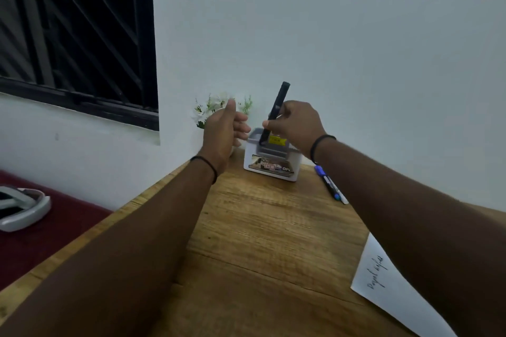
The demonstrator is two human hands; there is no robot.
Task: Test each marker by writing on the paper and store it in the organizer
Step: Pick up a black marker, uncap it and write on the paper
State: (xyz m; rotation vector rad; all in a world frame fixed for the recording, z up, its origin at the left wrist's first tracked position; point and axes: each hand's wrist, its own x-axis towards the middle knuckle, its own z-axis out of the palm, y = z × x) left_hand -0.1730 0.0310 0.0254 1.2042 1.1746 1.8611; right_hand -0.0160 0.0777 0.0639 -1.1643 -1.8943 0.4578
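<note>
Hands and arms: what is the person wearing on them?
Both arms are bare, with no sleeves showing. The left hand has a thin black band around its wrist. The right hand has a matching thin black band around its wrist too. No rings, gloves or watch can be seen.

"OPE" on organizer (272,165) label, illegible handwriting on paper (388,290)

Black marker (277,109), white organizer (271,164) with yellow label (277,140), blue-capped marker (325,180), brown wood-grain table (260,227), white paper (383,287), maroon cloth (54,232) are seen.
</note>
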